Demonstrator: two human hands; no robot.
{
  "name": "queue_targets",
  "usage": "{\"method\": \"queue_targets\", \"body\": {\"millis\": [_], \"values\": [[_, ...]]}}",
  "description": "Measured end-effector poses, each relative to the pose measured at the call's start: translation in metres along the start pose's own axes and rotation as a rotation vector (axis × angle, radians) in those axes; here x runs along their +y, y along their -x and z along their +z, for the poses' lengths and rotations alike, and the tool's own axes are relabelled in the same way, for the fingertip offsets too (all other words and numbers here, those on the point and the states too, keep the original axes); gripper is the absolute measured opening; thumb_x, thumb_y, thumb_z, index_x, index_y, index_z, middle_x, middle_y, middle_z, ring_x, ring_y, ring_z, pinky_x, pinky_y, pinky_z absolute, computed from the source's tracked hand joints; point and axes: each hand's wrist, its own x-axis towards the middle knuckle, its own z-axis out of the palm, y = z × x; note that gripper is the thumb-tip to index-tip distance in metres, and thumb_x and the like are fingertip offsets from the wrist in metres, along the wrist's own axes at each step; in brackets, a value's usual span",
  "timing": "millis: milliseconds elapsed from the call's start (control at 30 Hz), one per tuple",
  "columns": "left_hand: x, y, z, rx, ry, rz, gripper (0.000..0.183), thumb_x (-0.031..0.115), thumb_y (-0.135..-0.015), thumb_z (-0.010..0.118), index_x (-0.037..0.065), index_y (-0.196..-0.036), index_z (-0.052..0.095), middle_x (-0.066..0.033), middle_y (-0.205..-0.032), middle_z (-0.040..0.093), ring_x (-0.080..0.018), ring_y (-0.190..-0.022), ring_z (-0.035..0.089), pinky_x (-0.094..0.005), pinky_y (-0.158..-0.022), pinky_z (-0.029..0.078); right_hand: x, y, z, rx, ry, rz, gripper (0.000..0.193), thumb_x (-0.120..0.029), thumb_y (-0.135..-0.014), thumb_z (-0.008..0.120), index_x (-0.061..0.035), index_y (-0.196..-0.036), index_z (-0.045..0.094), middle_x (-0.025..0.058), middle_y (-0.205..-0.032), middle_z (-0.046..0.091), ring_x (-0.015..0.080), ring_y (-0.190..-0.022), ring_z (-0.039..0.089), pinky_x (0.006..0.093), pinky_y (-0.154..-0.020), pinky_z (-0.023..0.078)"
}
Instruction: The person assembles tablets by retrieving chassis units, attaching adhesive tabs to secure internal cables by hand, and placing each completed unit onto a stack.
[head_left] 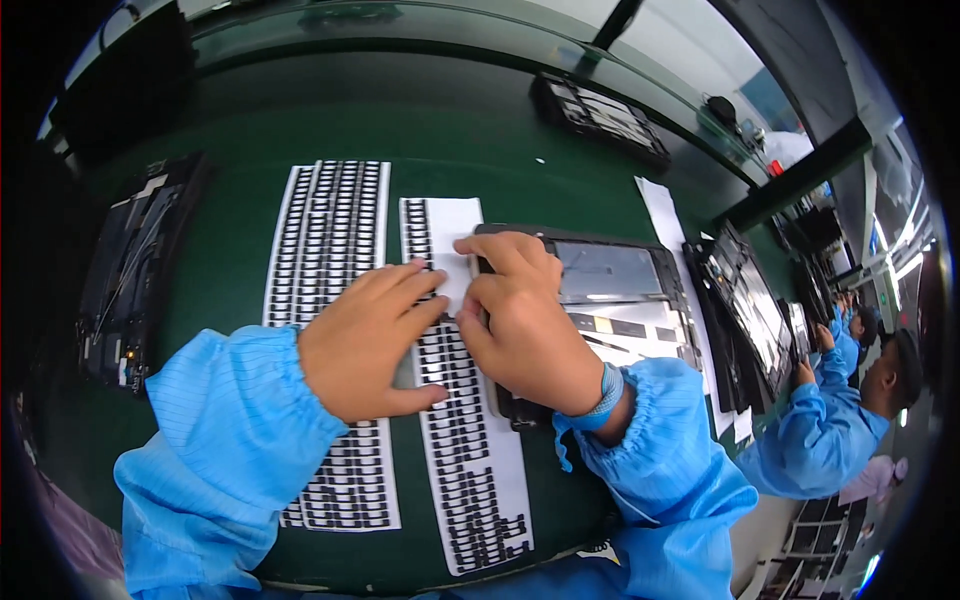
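My left hand (365, 345) lies with its fingers spread across a white sheet of small black stickers (455, 400), pressing it against the table. It also reaches over the edge of a wider sticker sheet (330, 220) to its left. My right hand (520, 310) is over the narrow sheet's right edge, index finger pointing left, thumb and another finger bent together; whatever is between them is too small to make out. Partly beneath the right hand and wrist is a flat black-framed device panel (615, 275) with a silvery inside. A blue band (600, 395) circles my right wrist.
A dark device frame with wires (135, 270) lies at the left. Another device panel (605, 115) sits at the far side. More panels are stacked (745, 310) at the right over white paper (660, 215). Beyond them, a co-worker in blue sleeves (825, 420) handles panels.
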Motion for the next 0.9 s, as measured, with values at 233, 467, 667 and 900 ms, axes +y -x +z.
{"method": "queue_targets", "body": {"millis": [233, 467, 667, 900], "values": [[0.017, 0.003, -0.009, 0.0, 0.067, 0.114, 0.074, 0.021, -0.06, 0.077, 0.002, -0.122, 0.043, -0.0203, -0.132, 0.036, -0.0377, -0.123, 0.034, -0.0493, -0.1, 0.026, 0.035, 0.062, -0.102, -0.128, -0.814, 0.465, 0.002, -0.001, -0.066, 0.059, -0.0008, -0.065, 0.057, 0.0161, -0.111, 0.056, 0.0289, -0.105, 0.048, 0.0372, -0.091, 0.035], [0.062, -0.03, 0.017, 0.021, 0.089, 0.535, 0.035, 0.013, -0.068, 0.069, -0.002, -0.099, 0.06, -0.0158, -0.106, 0.057, -0.0301, -0.097, 0.055, -0.0414, -0.083, 0.045, 0.047, 0.092, -0.101, -0.259, -0.813, 0.376, 0.001, 0.0, -0.064, 0.059, -0.0009, -0.063, 0.059, 0.0166, -0.119, 0.051, 0.0288, -0.111, 0.042, 0.0381, -0.091, 0.034], [0.059, -0.034, 0.028, 0.064, 0.025, 0.573, 0.023, 0.005, -0.074, 0.056, 0.003, -0.096, 0.064, -0.0084, -0.1, 0.061, -0.0229, -0.09, 0.057, -0.0342, -0.078, 0.048, 0.052, 0.092, -0.093, -0.256, -0.605, 0.226, 0.006, 0.0, -0.055, 0.058, 0.0022, -0.058, 0.053, 0.0195, -0.117, 0.05, 0.0349, -0.105, 0.043, 0.0415, -0.089, 0.035], [0.059, -0.033, 0.024, 0.034, -0.002, 0.544, 0.022, 0.006, -0.076, 0.057, 0.005, -0.097, 0.064, -0.0073, -0.1, 0.061, -0.0214, -0.093, 0.056, -0.0332, -0.079, 0.048, 0.052, 0.087, -0.091, -0.249, -0.578, 0.239, 0.006, 0.002, -0.055, 0.057, 0.0029, -0.058, 0.052, 0.0199, -0.115, 0.05, 0.0347, -0.102, 0.045, 0.0415, -0.087, 0.037]]}}
